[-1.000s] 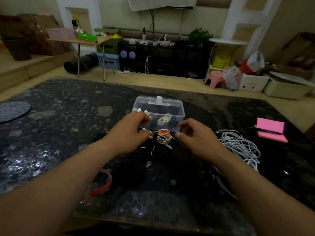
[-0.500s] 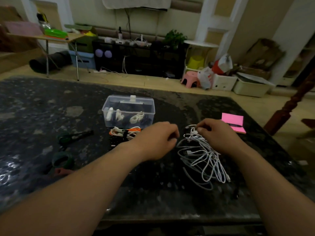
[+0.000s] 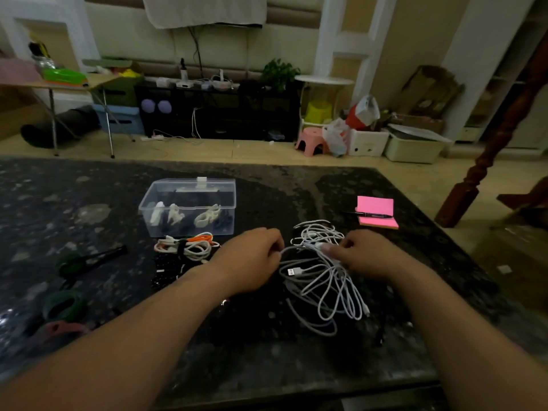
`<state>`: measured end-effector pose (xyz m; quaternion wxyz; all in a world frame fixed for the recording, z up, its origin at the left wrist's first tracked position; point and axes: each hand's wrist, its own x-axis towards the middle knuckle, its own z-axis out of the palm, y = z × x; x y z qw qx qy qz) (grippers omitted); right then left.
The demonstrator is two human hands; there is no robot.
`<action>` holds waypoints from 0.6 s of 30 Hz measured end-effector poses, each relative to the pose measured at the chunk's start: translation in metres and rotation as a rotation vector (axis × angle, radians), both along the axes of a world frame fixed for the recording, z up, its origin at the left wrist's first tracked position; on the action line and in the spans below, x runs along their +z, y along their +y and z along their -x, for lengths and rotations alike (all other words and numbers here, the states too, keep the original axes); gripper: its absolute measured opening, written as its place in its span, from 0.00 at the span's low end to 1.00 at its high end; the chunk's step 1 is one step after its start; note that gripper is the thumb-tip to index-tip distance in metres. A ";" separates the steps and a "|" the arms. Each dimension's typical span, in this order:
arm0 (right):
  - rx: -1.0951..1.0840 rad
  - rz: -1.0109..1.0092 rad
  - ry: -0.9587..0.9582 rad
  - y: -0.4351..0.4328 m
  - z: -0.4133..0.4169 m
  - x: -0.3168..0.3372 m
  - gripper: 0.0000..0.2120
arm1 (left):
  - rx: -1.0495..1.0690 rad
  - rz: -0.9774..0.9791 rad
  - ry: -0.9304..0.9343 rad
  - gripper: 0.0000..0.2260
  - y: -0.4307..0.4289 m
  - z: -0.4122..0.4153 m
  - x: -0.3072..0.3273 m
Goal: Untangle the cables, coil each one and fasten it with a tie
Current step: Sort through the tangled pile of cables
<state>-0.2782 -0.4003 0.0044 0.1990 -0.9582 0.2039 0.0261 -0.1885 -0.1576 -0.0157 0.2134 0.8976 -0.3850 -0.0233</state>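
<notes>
Cables (image 3: 327, 269): white tangle, loose on table (image 3: 267, 366). Pinched at one strand by left hand (image 3: 249, 262), at another by right hand (image 3: 367, 253) (tied bundle (image 3: 189, 247) near, before clear box (image 3: 189, 203)).

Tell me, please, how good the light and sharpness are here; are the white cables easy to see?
Head view: dim light, so the dark table swallows detail, with pale glare at its left edge; the white cable tangle stands out clearly; the left hand and right hand pinching it look slightly soft; the wide-angle lens tilts the wooden post.
</notes>
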 end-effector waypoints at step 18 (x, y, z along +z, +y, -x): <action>0.006 -0.749 -0.409 0.049 -0.004 0.038 0.15 | 0.072 0.422 0.507 0.14 0.006 0.017 0.026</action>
